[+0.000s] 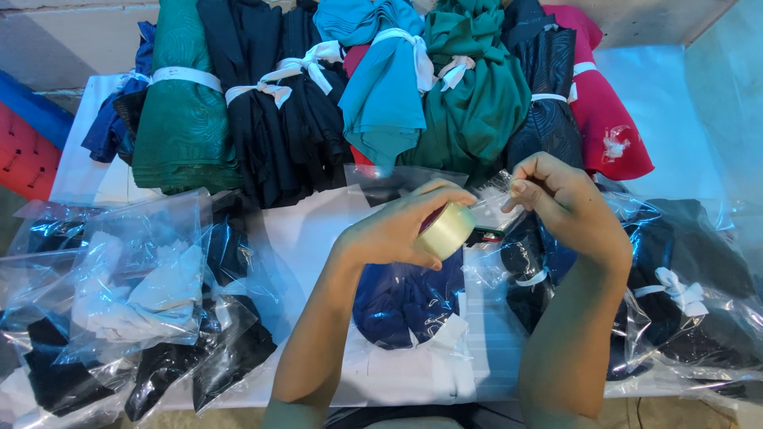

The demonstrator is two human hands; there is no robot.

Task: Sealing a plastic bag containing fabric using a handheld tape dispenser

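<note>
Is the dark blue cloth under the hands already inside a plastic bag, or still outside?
Inside. Shiny clear plastic bag covers the dark blue cloth, below the left hand holding the tape roll.

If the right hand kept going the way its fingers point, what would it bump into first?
Probably the tape roll that the left hand holds. The right hand points leftward at it, though depth is unclear.

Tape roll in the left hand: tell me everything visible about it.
The tape roll is clear, glossy packing tape, pale yellowish. The left hand grips it edge-on above a bagged blue garment. A strip runs from it to the right hand, whose fingertips pinch the end. The core is hidden.
</note>
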